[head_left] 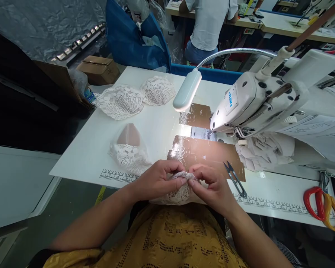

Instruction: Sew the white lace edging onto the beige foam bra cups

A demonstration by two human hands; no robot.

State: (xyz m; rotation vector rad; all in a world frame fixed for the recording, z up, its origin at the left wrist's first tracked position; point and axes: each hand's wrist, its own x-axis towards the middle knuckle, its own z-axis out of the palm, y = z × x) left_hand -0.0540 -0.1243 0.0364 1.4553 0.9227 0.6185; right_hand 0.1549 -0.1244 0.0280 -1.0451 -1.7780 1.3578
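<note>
My left hand (167, 180) and my right hand (209, 182) come together at the table's front edge. Both pinch the upper edge of a white lace bra cup (181, 195) between thumb and fingers, with the fingertips nearly meeting. The cup's lower part hangs over the edge against my body. Left of my left hand lies another lace piece with a beige cup lining (129, 136). Thread snips (236, 179) rest just beyond my right hand, partly on brown cardboard (209, 152).
A white sewing machine (240, 98) stands at right, under a lamp (187, 90). More lace cups (123, 101) lie at the back left. Scissors (324, 206) with red and orange handles sit at the right front. A person (209, 26) sits beyond the table.
</note>
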